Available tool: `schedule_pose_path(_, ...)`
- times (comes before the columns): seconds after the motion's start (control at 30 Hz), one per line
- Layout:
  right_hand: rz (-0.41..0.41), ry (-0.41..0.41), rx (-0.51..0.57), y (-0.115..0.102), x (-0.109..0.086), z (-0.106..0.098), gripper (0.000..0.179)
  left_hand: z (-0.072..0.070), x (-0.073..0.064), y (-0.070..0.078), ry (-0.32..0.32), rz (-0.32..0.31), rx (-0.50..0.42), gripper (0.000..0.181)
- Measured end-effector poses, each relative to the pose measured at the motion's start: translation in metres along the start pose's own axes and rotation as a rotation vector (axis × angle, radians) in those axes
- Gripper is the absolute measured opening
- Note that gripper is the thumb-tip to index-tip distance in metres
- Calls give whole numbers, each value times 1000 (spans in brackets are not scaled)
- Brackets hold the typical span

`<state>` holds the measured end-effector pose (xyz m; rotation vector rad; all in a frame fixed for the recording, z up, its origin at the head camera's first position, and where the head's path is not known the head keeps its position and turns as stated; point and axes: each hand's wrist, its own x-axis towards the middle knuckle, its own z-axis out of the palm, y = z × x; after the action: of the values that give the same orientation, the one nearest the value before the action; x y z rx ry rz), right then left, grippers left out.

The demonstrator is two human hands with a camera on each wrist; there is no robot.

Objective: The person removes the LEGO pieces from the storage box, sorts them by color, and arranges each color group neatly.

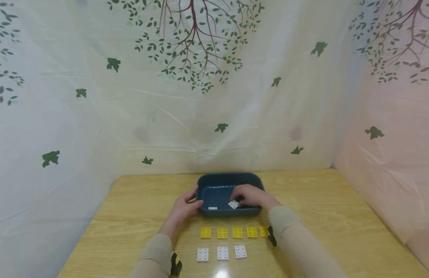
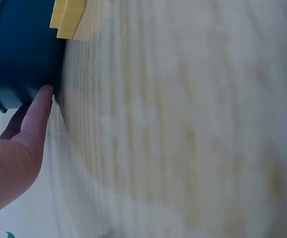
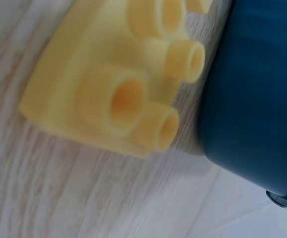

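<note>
A dark blue plastic bin (image 1: 229,213) stands on the table. My left hand (image 1: 184,207) rests against its left end from outside, thumb and fingers spread around the corner. In the left wrist view the thumb (image 2: 36,114) lies along the bin's outer wall (image 2: 22,54). My right hand (image 1: 249,195) reaches over the bin's right side and pinches a white toy building brick (image 1: 233,204) inside it, close to the front wall. Another white brick (image 1: 212,208) shows just above the front rim, partly hidden. The right wrist view does not show the held brick.
A row of several yellow bricks (image 1: 222,233) lies before the bin, its right end partly behind my right wrist. Nearer stand three white bricks (image 1: 223,253) in a row. One yellow brick (image 3: 104,94) looms large in the right wrist view. A leaf-patterned curtain (image 1: 179,116) hangs behind the table.
</note>
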<state>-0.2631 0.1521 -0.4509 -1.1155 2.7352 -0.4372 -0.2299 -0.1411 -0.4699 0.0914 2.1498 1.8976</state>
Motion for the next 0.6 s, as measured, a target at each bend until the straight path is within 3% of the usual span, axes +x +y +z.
schedule_pose_path(0.23, 47, 20, -3, -12, -4, -3, 25, -1, 2, -4, 14, -11, 21, 63)
schedule_pose_path(0.4, -22, 132, -60, -13, -8, -4, 23, 0, 2, -3, 10, -6, -2, 64)
schedule_pose_path(0.6, -15, 216, -32, -14, -20, -12, 24, 1, 1, -1, -11, 24, -59, 65)
